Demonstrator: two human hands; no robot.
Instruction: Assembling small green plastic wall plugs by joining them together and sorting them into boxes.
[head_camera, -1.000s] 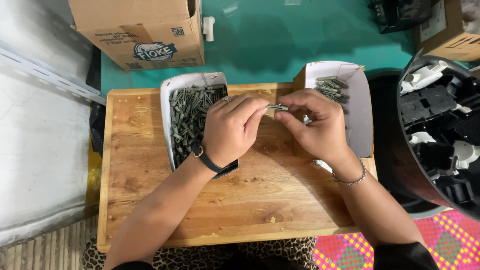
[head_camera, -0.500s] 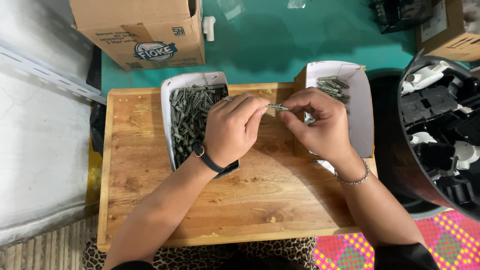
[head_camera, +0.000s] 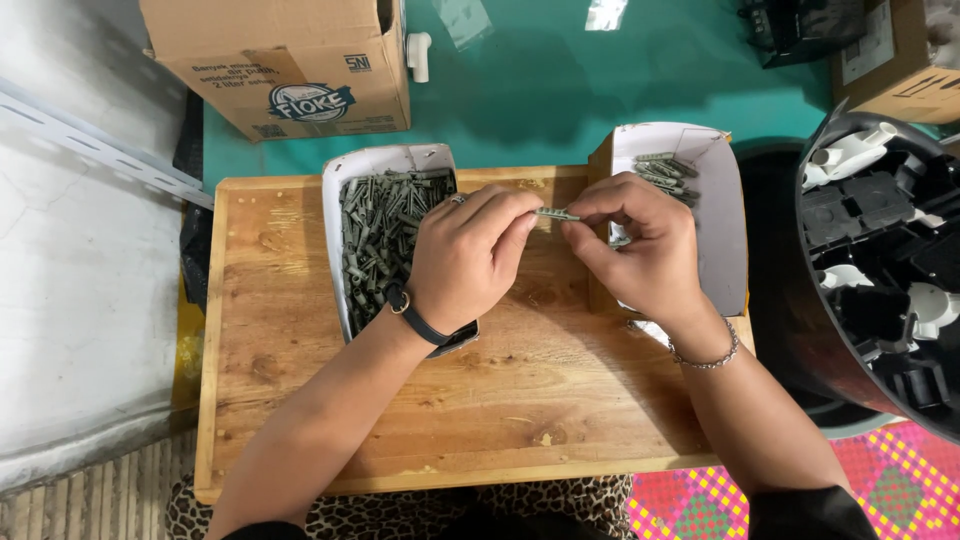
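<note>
Both hands, left hand (head_camera: 470, 262) and right hand (head_camera: 640, 250), pinch one grey plastic anchor (head_camera: 556, 213) above the wooden counter (head_camera: 300, 400), between the full tray (head_camera: 385, 240) and sparse tray (head_camera: 715, 250); fingertip grip advisable

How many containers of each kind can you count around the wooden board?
White paper trays: 2
Cardboard boxes: 2
Black bin: 1
Total: 5

Brown cardboard box (head_camera: 285, 60) with blue-white label (head_camera: 310, 101) top left; another (head_camera: 895, 55) top right.
</note>
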